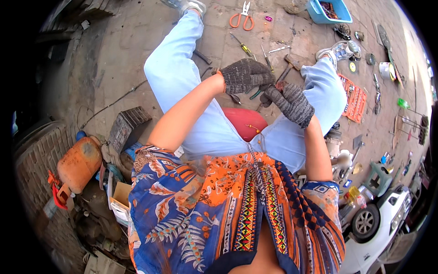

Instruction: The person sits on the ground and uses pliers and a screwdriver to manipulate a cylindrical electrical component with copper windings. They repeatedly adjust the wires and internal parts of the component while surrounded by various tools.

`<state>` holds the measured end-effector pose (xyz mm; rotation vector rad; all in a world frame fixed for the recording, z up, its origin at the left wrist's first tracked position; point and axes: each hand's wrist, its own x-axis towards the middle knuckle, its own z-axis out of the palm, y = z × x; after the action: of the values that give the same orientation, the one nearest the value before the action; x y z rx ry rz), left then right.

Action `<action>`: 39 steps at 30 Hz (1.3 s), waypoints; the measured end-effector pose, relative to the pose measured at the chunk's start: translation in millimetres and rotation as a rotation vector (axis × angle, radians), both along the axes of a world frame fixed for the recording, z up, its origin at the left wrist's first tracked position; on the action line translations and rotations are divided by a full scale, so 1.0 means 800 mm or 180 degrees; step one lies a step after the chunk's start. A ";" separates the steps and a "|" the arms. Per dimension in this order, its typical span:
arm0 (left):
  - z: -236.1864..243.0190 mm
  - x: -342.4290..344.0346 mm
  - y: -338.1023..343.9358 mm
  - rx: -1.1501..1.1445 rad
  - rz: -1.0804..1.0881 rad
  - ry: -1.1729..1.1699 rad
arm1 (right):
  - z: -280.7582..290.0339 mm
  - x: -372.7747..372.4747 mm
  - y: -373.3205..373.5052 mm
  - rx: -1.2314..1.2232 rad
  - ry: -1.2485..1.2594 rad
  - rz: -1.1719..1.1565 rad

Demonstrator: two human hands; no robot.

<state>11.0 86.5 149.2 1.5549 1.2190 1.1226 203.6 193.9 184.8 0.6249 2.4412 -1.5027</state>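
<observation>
Both my hands wear dark grey knitted gloves and meet in front of me, above the gap between my knees. My left hand (247, 76) is closed, its fingertips pointing right. Against them, the fingers of my right hand (292, 103) are also closed. Whatever they pinch between them is small and hidden by the gloves. Just below the fingertips shows a dark green tool handle (256, 94); whether a hand touches it I cannot tell. Beyond the hands lie a hammer (291, 64), a yellow-handled screwdriver (245, 48) and another thin screwdriver (267, 59).
Orange-handled shears (242, 18) and a blue tub (329, 13) are farther off on the brick ground. An orange tool case (354, 99) lies right of my knee. At left stand a rusty orange tank (80, 164) and a dark crate (129, 124). A white car (383, 228) is at lower right.
</observation>
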 end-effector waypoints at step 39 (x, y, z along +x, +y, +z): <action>-0.143 0.107 0.061 -0.2170 0.2899 -0.6069 | 0.181 0.075 0.017 -0.3959 0.3074 -0.1064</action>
<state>96.9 135.1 35.0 -0.8540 0.5726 1.6389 263.7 207.8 329.8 -0.0273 1.1361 -3.4529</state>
